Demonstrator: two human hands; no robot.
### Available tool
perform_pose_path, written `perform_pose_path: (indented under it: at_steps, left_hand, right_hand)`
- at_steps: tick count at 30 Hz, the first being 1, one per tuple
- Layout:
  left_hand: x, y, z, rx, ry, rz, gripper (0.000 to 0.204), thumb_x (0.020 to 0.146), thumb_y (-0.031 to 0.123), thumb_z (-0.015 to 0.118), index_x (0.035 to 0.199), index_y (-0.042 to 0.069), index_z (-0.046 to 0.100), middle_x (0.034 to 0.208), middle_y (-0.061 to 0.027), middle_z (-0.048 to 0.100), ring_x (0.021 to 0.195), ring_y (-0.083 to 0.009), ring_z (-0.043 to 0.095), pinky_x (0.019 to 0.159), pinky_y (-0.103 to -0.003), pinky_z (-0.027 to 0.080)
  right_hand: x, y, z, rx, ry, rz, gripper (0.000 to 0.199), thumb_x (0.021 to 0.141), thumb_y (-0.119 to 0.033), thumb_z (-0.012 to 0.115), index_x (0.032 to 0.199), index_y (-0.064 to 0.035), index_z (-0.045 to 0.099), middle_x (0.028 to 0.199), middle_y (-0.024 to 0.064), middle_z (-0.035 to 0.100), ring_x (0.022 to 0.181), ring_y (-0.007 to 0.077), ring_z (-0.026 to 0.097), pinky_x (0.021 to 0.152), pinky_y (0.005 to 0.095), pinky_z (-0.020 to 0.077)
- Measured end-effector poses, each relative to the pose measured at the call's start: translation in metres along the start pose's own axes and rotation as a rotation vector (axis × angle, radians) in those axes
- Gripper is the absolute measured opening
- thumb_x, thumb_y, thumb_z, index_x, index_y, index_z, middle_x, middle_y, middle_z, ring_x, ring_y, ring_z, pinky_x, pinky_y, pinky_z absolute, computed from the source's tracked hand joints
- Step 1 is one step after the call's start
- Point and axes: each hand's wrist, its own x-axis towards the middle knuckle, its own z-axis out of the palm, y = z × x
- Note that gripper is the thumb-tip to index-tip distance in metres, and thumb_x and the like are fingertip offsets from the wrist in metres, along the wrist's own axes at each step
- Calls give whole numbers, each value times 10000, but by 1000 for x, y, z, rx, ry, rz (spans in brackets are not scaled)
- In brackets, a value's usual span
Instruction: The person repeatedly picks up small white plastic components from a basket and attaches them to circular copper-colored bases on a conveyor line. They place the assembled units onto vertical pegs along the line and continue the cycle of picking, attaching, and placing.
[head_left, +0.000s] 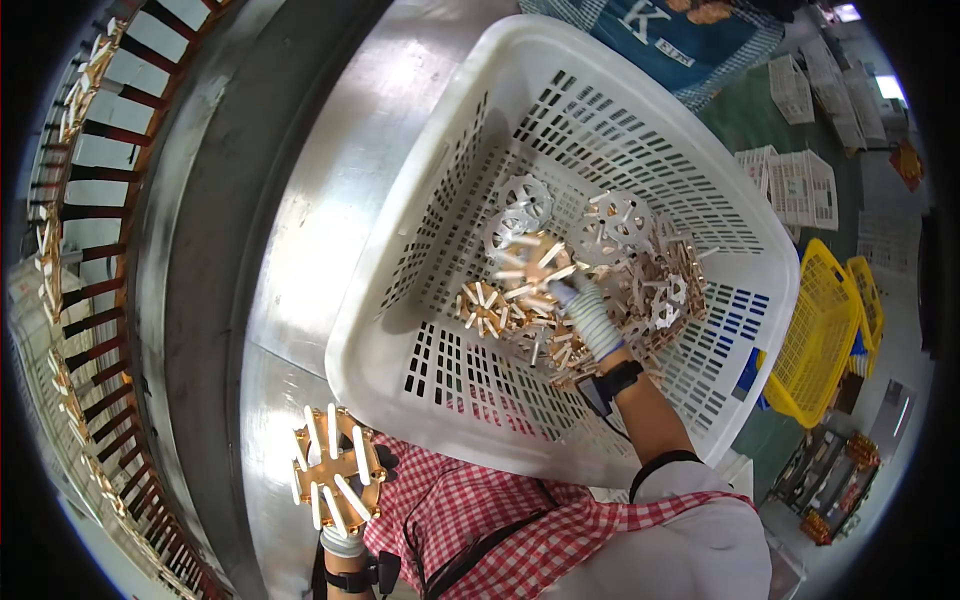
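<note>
Nearest the camera, the person's red-and-white checked apron (480, 500) and white sleeve (700, 520) filled the lower edge of the view. The left hand (343, 535), in a white glove with a black strap at the wrist, was raised close to the chest and clasped a star-shaped copper part (335, 470) with pale spokes radiating from its centre; the part covered most of the hand.

The right hand (580, 305), also gloved in white with a black wristband, reached into a large white plastic basket (420, 330) with slotted walls. Its fingers were closed on one of the spoked pieces (530, 262) at the top of a heap of copper and silvery star-shaped parts (640, 280) piled on the basket floor; motion blur hid the exact grip.

The basket rested tilted on a broad curved grey metal surface (300, 200). To the left ran a ring of copper bars and dark slots (70, 250). At the right edge, well apart, stood yellow baskets (830, 330) and more white baskets (800, 185) on a green floor.
</note>
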Motion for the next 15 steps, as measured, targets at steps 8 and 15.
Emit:
perform_pose_path:
  at_steps: [8, 15]
  left_hand:
    - [11, 6, -4, 100, 126, 115, 466, 1005, 268, 459, 1398, 21, 425, 1306, -165, 568, 1144, -277, 593, 976, -423, 498]
    - [26, 34, -31, -220, 177, 129, 495, 985, 328, 462, 1399, 59, 427, 1353, -151, 518, 1198, -284, 542, 998, -460, 476]
  right_hand:
    - [63, 14, 84, -273, -565, 223, 342, 903, -277, 650, 1124, -16, 653, 999, 52, 685, 901, 143, 622, 770, 296, 488]
    - [119, 100, 75, -390, -584, 224, 352, 884, -190, 638, 1168, 19, 638, 1004, 91, 694, 887, 171, 635, 786, 338, 496]
